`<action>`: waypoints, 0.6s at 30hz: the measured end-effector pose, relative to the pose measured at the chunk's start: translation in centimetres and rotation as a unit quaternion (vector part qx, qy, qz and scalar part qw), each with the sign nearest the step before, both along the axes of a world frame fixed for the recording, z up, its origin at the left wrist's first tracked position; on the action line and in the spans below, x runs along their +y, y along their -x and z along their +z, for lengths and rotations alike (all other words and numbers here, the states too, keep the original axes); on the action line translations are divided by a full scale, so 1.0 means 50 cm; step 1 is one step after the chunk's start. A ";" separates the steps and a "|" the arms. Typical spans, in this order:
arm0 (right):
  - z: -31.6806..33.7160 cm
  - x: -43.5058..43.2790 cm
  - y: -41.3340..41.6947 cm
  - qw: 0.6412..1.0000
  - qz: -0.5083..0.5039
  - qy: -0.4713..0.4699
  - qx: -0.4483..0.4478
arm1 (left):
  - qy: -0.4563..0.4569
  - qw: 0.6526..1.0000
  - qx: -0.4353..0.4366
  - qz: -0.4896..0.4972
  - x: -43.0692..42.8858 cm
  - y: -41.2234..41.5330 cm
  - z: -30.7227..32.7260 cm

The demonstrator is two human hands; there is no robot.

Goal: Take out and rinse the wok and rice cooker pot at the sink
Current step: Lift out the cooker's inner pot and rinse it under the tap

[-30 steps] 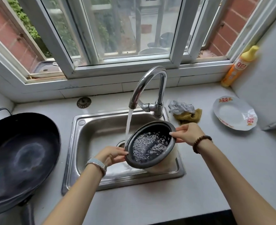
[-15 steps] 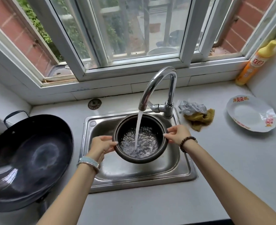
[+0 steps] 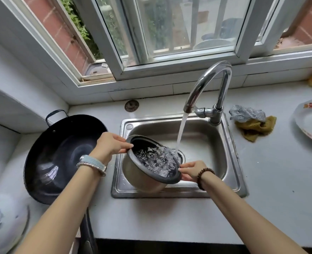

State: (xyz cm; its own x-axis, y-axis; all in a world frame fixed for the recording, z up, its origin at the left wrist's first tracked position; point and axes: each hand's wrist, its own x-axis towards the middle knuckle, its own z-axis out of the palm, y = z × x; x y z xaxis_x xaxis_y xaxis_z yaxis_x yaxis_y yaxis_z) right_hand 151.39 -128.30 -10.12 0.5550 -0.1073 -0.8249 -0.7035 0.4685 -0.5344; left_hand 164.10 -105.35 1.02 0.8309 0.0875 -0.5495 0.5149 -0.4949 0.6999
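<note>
Hands (image 3: 112, 146) (image 3: 192, 171) gripping tilted pot (image 3: 148, 173), tap (image 3: 214, 114) running

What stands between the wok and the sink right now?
The pot, held tilted by the left hand and right hand at its rim, takes up the left side of the sink, nearest the wok. The left wrist also crosses the wok's right edge in this view.

Rice cooker pot (image 3: 142, 178) was dull brushed metal outside, dark smooth coating inside (wet, glinting), wok (image 3: 60, 158) was dark and glossy, sink (image 3: 206, 142) was satin steel, faucet (image 3: 206, 83) shone mirror-bright chrome, cloth (image 3: 256, 128) looked coarse, scourer (image 3: 247, 114) was silvery mesh, plate (image 3: 311, 125) was glossy.
</note>
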 end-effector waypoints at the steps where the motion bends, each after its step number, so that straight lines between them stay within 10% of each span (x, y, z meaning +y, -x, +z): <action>1: -0.004 0.013 0.005 1.000 -0.002 -0.024 0.006 | -0.012 1.000 -0.002 -0.008 0.006 0.001 0.008; 18: 0.069 0.147 0.002 0.986 -0.075 -0.136 -0.056 | -0.138 0.972 -0.170 -0.082 0.008 0.043 0.152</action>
